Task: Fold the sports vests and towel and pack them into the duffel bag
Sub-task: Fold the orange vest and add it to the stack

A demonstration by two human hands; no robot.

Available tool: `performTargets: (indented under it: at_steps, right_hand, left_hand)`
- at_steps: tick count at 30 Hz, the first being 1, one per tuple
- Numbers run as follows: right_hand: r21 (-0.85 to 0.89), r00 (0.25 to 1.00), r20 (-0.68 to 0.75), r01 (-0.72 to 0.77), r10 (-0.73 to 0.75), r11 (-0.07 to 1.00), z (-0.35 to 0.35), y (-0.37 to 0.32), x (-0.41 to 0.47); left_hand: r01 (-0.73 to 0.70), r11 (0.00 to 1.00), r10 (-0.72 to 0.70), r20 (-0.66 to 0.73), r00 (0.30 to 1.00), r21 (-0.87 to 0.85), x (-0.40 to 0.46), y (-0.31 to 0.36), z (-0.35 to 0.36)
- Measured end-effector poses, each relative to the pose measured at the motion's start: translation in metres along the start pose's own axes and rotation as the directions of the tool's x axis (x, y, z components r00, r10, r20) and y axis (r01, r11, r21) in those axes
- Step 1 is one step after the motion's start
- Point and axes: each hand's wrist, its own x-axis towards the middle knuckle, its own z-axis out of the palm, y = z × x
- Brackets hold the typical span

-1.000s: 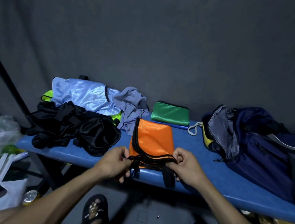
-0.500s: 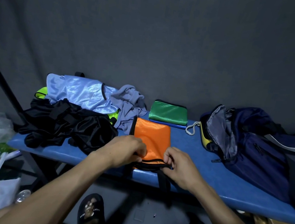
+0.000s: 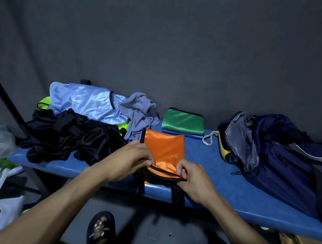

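We find the orange vest lying at the front edge of the bench, near its middle, already folded to a narrow panel. The left hand pinches its near left corner; the right hand pinches the black-trimmed hem at the near right corner. Both hands are closed on fabric.

We judge the vest light, thin and slippery, with no stiffness of its own: the folds may slide apart unless held flat. The bound black trim is the firmest place to grip, and two black straps hanging over the front edge need tucking in.

Count: one orange vest in hand; one green vest folded atop one blue piece at the back edge; toward the left end, one light blue vest, one yellow-green piece, black garments of uncertain number, one grey towel. One duffel bag stands open at the right end.
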Motion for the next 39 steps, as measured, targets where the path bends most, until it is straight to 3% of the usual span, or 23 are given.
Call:
performTargets:
  at_steps: [3, 8, 12, 18, 23, 29, 31, 33, 36, 39]
  right_hand:
    - [-0.015, 1.0, -0.001, 0.014, -0.014, 1.0, 0.001, -0.002, 0.002]
    - [0.048, 0.976, 0.185, 0.111, -0.118, 0.993, -0.017, -0.012, 0.001]
    - [0.095, 0.983, 0.154, 0.082, -0.096, 0.992, -0.021, -0.018, 0.003]
    - [0.024, 0.985, 0.131, 0.108, -0.11, 0.994, -0.009, -0.022, 0.009]
    - [-0.076, 0.98, 0.119, 0.168, -0.158, 0.983, -0.004, -0.02, 0.01]
    - [-0.165, 0.957, 0.152, 0.272, -0.248, 0.948, -0.001, -0.019, 0.002]
    - [-0.183, 0.954, 0.14, 0.29, -0.267, 0.939, 0.002, -0.019, -0.001]
    - [-0.205, 0.949, 0.139, 0.307, -0.283, 0.929, 0.004, -0.019, -0.001]
    - [-0.222, 0.944, 0.138, 0.325, -0.301, 0.919, 0.006, -0.02, -0.001]
    - [-0.182, 0.94, 0.195, 0.315, -0.28, 0.932, 0.002, -0.022, -0.003]
  left_hand:
    - [0.02, 1.0, -0.02, 0.003, 1.0, 0.01, -0.002, -0.001, 0.001]
    - [0.053, 0.998, -0.052, -0.022, 0.998, 0.035, -0.001, -0.002, 0.01]
    - [0.083, 0.996, -0.081, -0.041, 0.996, 0.044, 0.0, 0.001, 0.01]
    - [0.083, 0.995, -0.083, -0.002, 0.997, -0.061, -0.001, 0.008, 0.006]
    - [-0.025, 0.974, 0.01, 0.065, 0.998, 0.226, -0.014, -0.004, 0.015]
    - [-0.007, 0.904, 0.005, 0.005, 1.0, 0.427, -0.012, -0.01, 0.012]
    - [0.019, 0.902, 0.004, -0.053, 0.999, 0.431, -0.007, -0.001, 0.013]
    - [0.015, 0.946, 0.011, -0.08, 0.997, 0.323, 0.003, 0.012, 0.018]
    - [0.081, 0.956, -0.108, 0.085, 0.99, 0.281, 0.013, 0.015, 0.037]
    - [0.248, 0.888, -0.357, 0.239, 0.903, 0.388, 0.01, 0.0, 0.043]
